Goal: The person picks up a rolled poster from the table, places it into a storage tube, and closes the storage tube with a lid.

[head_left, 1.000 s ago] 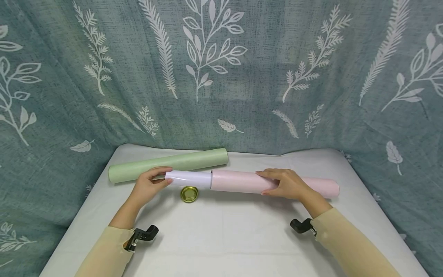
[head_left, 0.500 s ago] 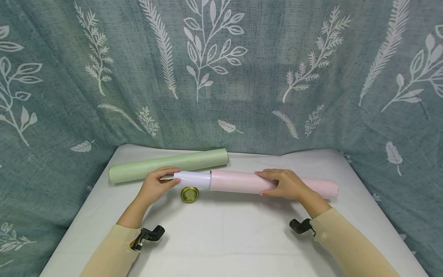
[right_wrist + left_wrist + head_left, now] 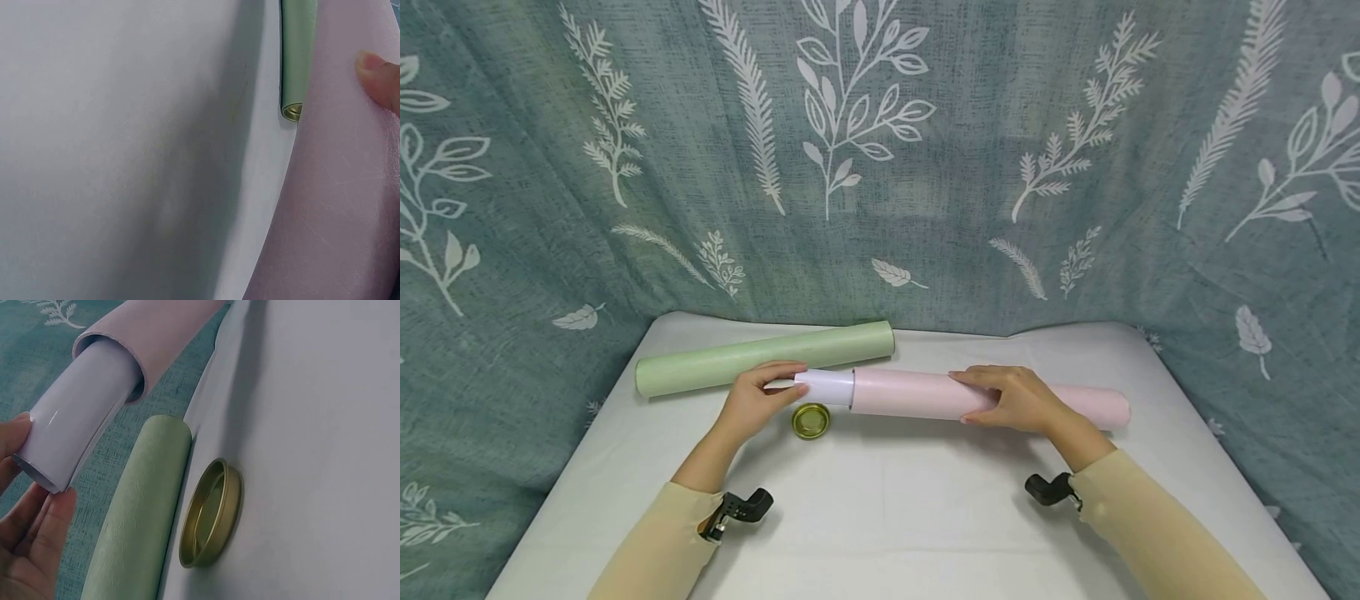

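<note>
A pink cardboard tube (image 3: 910, 392) lies across the middle of the head view, its left end open. Out of that end sticks a roll of glossy white paper (image 3: 81, 412), the rest of it hidden inside the tube. My left hand (image 3: 765, 398) pinches the roll's outer end between thumb and fingers. Around the tube's middle, my right hand (image 3: 1017, 400) grips from above; in the right wrist view only its thumb shows on the pink surface. A gold metal lid (image 3: 811, 422) lies on the table just below the roll, its rim facing up.
Behind the hands a green tube (image 3: 700, 372) lies slanted on the white-covered table (image 3: 880, 517). Its right end has a gold cap, seen in the right wrist view. A blue-green curtain with white leaf prints (image 3: 970, 167) hangs behind and beside the table.
My left hand has moved right, sliding the white paper roll deeper into the pink tube, so less of it shows. The pink tube and right hand have shifted slightly left.
</note>
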The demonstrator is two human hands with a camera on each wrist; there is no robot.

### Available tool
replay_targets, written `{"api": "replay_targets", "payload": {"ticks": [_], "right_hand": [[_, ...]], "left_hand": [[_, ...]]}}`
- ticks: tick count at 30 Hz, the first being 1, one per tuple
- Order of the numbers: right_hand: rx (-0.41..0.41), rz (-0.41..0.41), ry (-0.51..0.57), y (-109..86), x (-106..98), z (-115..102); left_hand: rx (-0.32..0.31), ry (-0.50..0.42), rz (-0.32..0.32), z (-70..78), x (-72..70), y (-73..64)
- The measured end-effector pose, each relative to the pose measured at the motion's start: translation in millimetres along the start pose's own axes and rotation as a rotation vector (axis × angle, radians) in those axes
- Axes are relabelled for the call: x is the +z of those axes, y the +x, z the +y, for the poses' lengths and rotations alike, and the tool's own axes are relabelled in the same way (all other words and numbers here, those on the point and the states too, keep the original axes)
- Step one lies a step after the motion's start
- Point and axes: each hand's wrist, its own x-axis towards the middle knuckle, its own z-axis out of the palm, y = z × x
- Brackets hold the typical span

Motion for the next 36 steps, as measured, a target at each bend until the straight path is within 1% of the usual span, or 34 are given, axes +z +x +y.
{"api": "replay_targets", "payload": {"ticks": [9, 14, 20, 26, 36], "right_hand": [[-0.005, 0.009, 0.002, 1.1, 0.8, 1.5], [0.012, 0.004, 0.009, 1.5, -0.6, -0.2], [-0.006, 0.016, 0.017, 2.7, -1.0, -2.1], [-0.009, 0.019, 0.011, 2.6, 0.0, -1.5], [-0.004, 0.015, 0.009, 1.9, -0.5, -0.8]], "left_hand": [[-0.023, -0.048, -0.009, 2.3, 10.7, 2.3], [-0.025, -0.044, -0.027, 3.1, 17.6, 4.4], [-0.035, -0.021, -0.042, 2.0, 27.0, 7.5], [-0.056, -0.049, -0.052, 4.0, 33.2, 7.8], [-0.038, -0.086, -0.100, 5.3, 40.5, 8.4]]}}
